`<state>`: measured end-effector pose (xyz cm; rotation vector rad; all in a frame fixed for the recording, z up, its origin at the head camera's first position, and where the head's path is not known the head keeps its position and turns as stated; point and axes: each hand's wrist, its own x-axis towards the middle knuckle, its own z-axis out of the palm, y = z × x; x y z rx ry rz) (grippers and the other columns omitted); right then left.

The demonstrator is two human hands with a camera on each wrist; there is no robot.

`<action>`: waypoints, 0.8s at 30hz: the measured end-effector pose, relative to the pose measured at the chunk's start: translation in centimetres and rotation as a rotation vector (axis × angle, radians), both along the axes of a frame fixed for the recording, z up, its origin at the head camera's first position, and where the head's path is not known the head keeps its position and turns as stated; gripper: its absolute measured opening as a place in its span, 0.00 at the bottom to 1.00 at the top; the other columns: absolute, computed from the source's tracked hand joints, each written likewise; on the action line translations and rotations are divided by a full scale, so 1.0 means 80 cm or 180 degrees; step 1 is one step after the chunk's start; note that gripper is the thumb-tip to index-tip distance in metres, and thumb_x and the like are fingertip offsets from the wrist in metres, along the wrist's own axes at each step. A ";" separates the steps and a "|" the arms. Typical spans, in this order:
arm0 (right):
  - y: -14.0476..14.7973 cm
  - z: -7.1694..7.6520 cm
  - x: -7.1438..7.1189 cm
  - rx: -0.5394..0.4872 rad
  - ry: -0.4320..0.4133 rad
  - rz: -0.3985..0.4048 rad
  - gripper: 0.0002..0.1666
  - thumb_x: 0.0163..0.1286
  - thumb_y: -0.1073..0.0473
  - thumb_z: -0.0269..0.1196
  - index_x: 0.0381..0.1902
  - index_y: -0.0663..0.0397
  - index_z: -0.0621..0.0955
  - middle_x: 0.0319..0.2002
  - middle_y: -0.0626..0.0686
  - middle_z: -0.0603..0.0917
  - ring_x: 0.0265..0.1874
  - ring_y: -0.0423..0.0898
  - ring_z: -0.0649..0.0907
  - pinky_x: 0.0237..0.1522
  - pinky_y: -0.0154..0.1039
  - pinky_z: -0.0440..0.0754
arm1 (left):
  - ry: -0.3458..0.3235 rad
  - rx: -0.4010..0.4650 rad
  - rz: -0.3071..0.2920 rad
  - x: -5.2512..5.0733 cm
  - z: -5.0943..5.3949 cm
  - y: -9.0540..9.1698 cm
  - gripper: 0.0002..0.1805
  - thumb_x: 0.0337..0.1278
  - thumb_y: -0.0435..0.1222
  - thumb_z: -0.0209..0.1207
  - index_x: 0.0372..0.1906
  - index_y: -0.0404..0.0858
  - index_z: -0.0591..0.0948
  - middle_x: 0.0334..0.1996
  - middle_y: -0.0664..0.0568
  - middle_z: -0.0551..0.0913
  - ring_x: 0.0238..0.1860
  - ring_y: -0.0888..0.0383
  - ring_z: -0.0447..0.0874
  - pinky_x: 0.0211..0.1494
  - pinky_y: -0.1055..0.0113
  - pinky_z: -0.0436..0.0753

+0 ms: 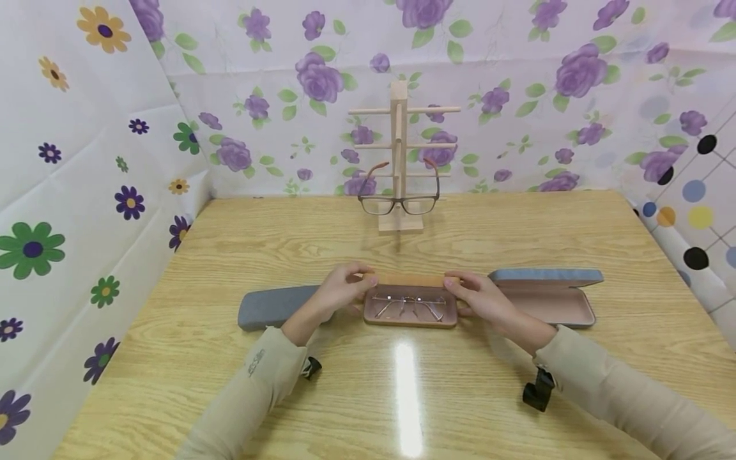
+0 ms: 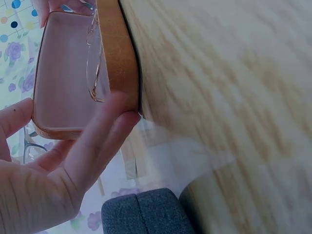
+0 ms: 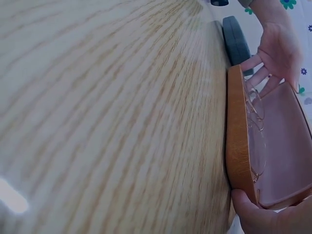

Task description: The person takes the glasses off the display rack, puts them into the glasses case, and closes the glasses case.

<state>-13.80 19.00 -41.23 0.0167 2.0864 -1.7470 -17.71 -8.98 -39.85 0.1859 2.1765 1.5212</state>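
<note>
Gripping the tan eyeglass case [image 1: 411, 324] at both ends, my left hand [image 1: 340, 289] and right hand [image 1: 484, 299] pinch its raised lid [image 1: 409, 280], fingertips touching the base. Wire-framed glasses [image 1: 409, 299] lie inside; from my remote post, I judge an uneven hold could drop the lid onto a fingertip or the thin frame. The case rests on the table [image 1: 322, 243] between a closed grey case [image 1: 276, 308] and an open blue case [image 1: 546, 275].

glasses [image 1: 409, 299] lie in the middle case [image 1: 411, 324], between left case [image 1: 278, 308] and right case [image 1: 549, 306], before a stand [image 1: 398, 160].
</note>
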 end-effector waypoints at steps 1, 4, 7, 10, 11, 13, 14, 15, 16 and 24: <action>0.001 0.000 0.001 -0.0010 -0.0004 0.0020 0.39 0.67 0.44 0.54 0.67 0.61 0.58 0.67 0.65 0.53 0.64 0.60 0.57 0.55 0.52 0.70 | 0.0002 0.0013 -0.0012 0.001 0.000 0.000 0.26 0.60 0.42 0.56 0.60 0.34 0.69 0.49 0.41 0.77 0.41 0.46 0.78 0.33 0.52 0.82; 0.002 0.001 0.003 -0.0026 0.0025 0.0072 0.40 0.67 0.45 0.55 0.68 0.61 0.58 0.67 0.66 0.52 0.65 0.61 0.55 0.56 0.53 0.68 | 0.0009 0.0046 -0.0028 0.003 0.000 -0.001 0.24 0.60 0.40 0.56 0.59 0.34 0.71 0.47 0.42 0.77 0.41 0.46 0.78 0.33 0.51 0.82; 0.004 0.001 0.004 -0.0050 0.0063 0.0086 0.40 0.66 0.46 0.56 0.68 0.62 0.58 0.65 0.66 0.58 0.65 0.61 0.57 0.55 0.53 0.70 | 0.0005 0.0087 -0.0008 0.005 -0.002 -0.001 0.23 0.59 0.37 0.57 0.58 0.33 0.71 0.46 0.41 0.78 0.42 0.47 0.78 0.32 0.52 0.82; 0.005 0.000 0.005 -0.0102 0.0072 0.0099 0.39 0.66 0.49 0.57 0.67 0.63 0.58 0.65 0.66 0.58 0.65 0.61 0.56 0.52 0.52 0.73 | -0.0043 0.0116 0.0050 0.006 -0.003 0.000 0.23 0.58 0.35 0.58 0.58 0.33 0.72 0.47 0.41 0.76 0.44 0.48 0.78 0.33 0.53 0.82; 0.006 0.000 0.005 -0.0124 0.0064 0.0106 0.39 0.66 0.50 0.57 0.67 0.63 0.58 0.65 0.66 0.58 0.65 0.61 0.56 0.51 0.51 0.74 | -0.0053 0.0119 0.0073 0.007 -0.003 0.000 0.23 0.58 0.34 0.58 0.58 0.33 0.72 0.48 0.41 0.76 0.44 0.48 0.78 0.34 0.53 0.82; 0.006 0.000 0.005 -0.0157 0.0053 0.0129 0.39 0.66 0.51 0.57 0.68 0.63 0.57 0.66 0.67 0.56 0.65 0.61 0.55 0.49 0.51 0.75 | -0.0066 0.0129 0.0105 0.008 -0.003 0.001 0.22 0.58 0.33 0.58 0.58 0.33 0.72 0.48 0.41 0.75 0.44 0.49 0.78 0.34 0.54 0.82; 0.007 0.000 0.005 -0.0170 0.0051 0.0141 0.39 0.66 0.51 0.57 0.68 0.63 0.57 0.66 0.67 0.55 0.65 0.61 0.55 0.49 0.51 0.76 | -0.0062 0.0133 0.0120 0.008 -0.003 0.002 0.22 0.58 0.33 0.58 0.58 0.33 0.72 0.48 0.41 0.75 0.44 0.49 0.78 0.34 0.54 0.82; 0.007 0.000 0.005 -0.0169 0.0047 0.0146 0.39 0.66 0.51 0.58 0.68 0.63 0.57 0.66 0.67 0.56 0.64 0.62 0.56 0.48 0.51 0.76 | -0.0053 0.0141 0.0127 0.008 -0.002 0.002 0.22 0.58 0.32 0.58 0.58 0.33 0.72 0.48 0.41 0.75 0.43 0.49 0.78 0.34 0.54 0.82; 0.007 0.000 0.005 -0.0172 0.0047 0.0150 0.39 0.66 0.51 0.58 0.68 0.63 0.57 0.65 0.68 0.57 0.64 0.62 0.58 0.48 0.51 0.76 | -0.0041 0.0153 0.0131 0.009 -0.002 0.002 0.22 0.57 0.32 0.58 0.57 0.32 0.72 0.48 0.41 0.75 0.43 0.49 0.78 0.34 0.54 0.82; 0.008 0.002 0.008 -0.0144 0.0064 0.0175 0.40 0.63 0.53 0.60 0.68 0.61 0.58 0.63 0.66 0.61 0.59 0.59 0.68 0.47 0.48 0.78 | -0.0023 0.0243 0.0110 0.010 -0.002 0.002 0.21 0.56 0.28 0.58 0.55 0.31 0.73 0.48 0.40 0.74 0.43 0.45 0.77 0.36 0.53 0.82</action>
